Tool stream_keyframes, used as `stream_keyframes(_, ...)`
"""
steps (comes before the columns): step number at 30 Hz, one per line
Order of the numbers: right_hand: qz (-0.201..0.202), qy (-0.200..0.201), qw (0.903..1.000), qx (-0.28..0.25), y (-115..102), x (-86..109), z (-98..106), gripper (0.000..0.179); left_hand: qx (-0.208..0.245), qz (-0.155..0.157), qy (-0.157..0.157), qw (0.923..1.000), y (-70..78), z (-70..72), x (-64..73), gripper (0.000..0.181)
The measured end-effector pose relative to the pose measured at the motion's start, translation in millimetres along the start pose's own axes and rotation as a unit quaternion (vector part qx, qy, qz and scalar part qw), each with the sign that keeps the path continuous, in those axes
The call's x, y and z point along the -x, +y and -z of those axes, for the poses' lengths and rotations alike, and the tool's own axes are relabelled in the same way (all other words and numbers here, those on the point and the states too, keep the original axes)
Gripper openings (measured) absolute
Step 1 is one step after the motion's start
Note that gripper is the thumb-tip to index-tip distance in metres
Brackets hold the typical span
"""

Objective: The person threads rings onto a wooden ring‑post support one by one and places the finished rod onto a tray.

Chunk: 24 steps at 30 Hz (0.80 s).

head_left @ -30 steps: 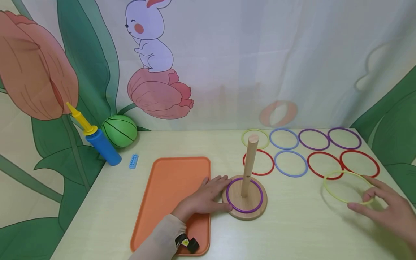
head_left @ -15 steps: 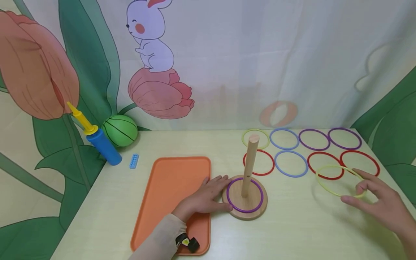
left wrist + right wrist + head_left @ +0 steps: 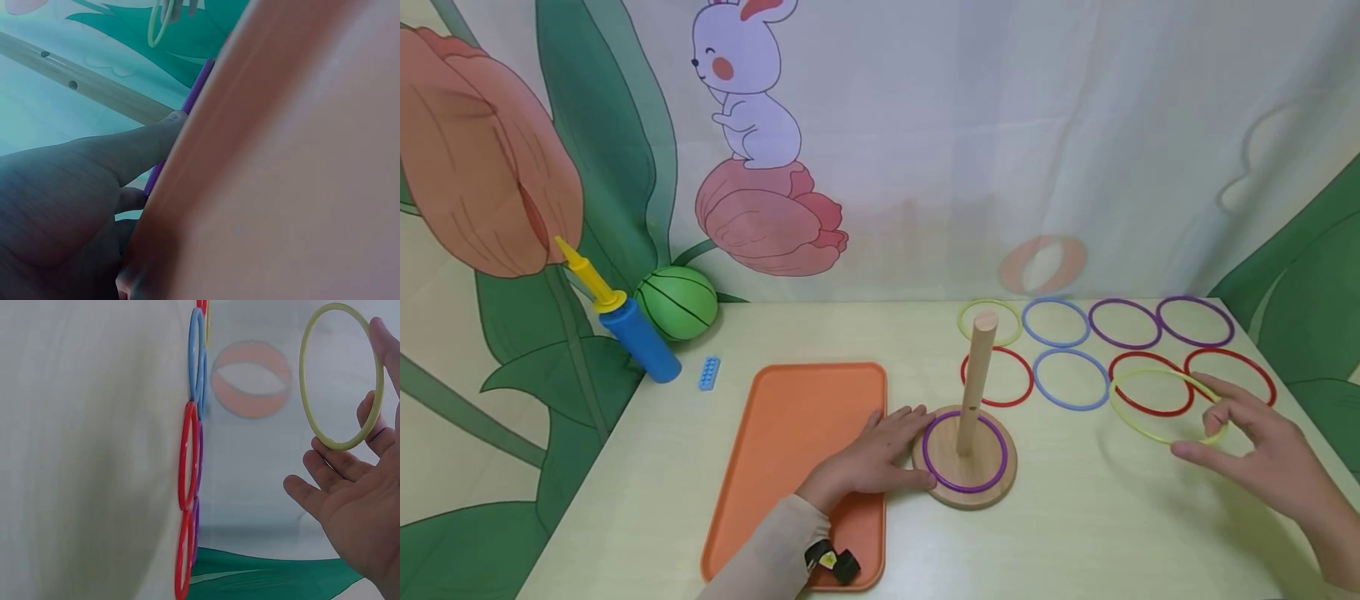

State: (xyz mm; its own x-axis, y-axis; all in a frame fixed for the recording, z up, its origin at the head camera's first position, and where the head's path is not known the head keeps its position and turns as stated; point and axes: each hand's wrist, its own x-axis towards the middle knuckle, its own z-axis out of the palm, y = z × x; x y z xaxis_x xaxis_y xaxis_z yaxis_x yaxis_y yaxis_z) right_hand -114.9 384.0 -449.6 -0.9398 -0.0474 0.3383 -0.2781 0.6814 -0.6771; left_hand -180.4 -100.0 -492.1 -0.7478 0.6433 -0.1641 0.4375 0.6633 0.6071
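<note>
A wooden ring-toss stand has a round base (image 3: 973,500) and an upright peg (image 3: 978,367). Around the peg, a purple ring (image 3: 1006,450) lies on the base. My left hand (image 3: 876,458) rests at the base's left edge with fingers stretched out, its thumb tip at the purple ring; the left wrist view shows the thumb (image 3: 144,144) there too. To the right, my right hand (image 3: 1262,454) pinches a yellow-green ring (image 3: 302,369) between thumb and fingers, holding it above the table. In the right wrist view the other fingers (image 3: 306,494) spread below the ring.
Behind the stand lie two rows of rings, among them a red ring (image 3: 1032,379), a blue ring (image 3: 1108,379) and a purple ring (image 3: 1159,325). An orange tray (image 3: 805,417) sits under my left forearm. A blue pump (image 3: 640,342), green ball (image 3: 676,302) and blue toy brick (image 3: 709,373) stand left.
My right hand has moved left and slightly away from me with the yellow-green ring, which now overlaps a red ring in the head view. The left hand and stand have stayed put.
</note>
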Motion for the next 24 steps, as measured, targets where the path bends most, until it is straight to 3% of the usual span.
stream_keyframes(24, 0.07, 0.0, 0.9964, -0.047, -39, -24.4, -5, 0.049, 0.006, 0.001, 0.001, 1.0, 3.0, 1.3, 1.4, 0.092)
